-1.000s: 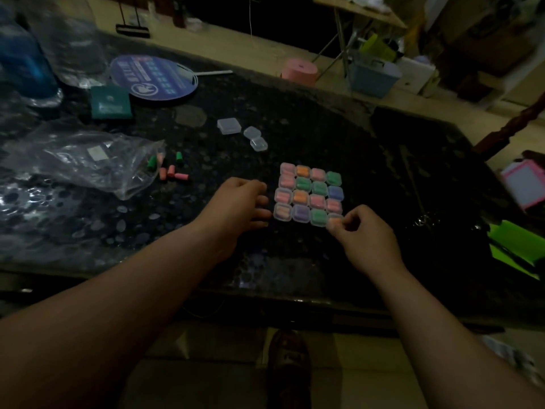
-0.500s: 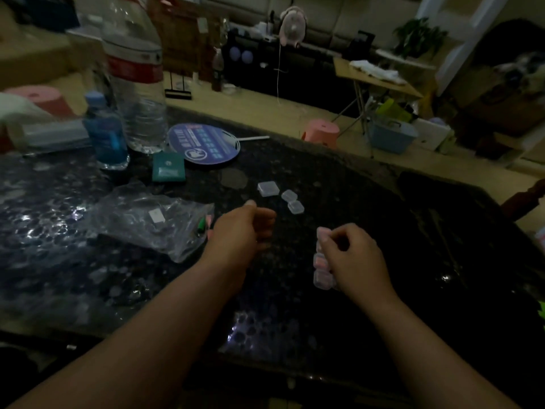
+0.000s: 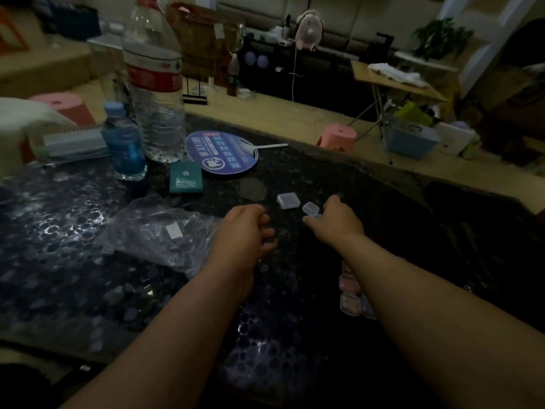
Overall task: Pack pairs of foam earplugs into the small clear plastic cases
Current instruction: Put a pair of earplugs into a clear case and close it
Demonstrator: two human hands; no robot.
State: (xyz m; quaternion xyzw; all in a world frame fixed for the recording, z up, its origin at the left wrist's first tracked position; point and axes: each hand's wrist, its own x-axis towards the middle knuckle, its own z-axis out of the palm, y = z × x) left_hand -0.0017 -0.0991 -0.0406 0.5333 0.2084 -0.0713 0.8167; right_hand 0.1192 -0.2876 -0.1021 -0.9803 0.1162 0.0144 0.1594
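Observation:
Three empty clear plastic cases lie on the dark table: a larger one, a small one and another small one. My right hand reaches over to them, and its thumb and fingers pinch the nearest small case. My left hand hovers beside a crumpled clear plastic bag with its fingers loosely curled, holding nothing. The loose earplugs are hidden behind it. Filled cases with pink plugs show partly under my right forearm.
At the back left of the table stand a large water bottle and a small blue bottle. A round blue fan and a green packet lie near them. The table's far edge runs diagonally on the right.
My right hand left the grid of filled cases and moved forward to the empty cases. The view has tilted up. My left hand drifted slightly toward the bag.

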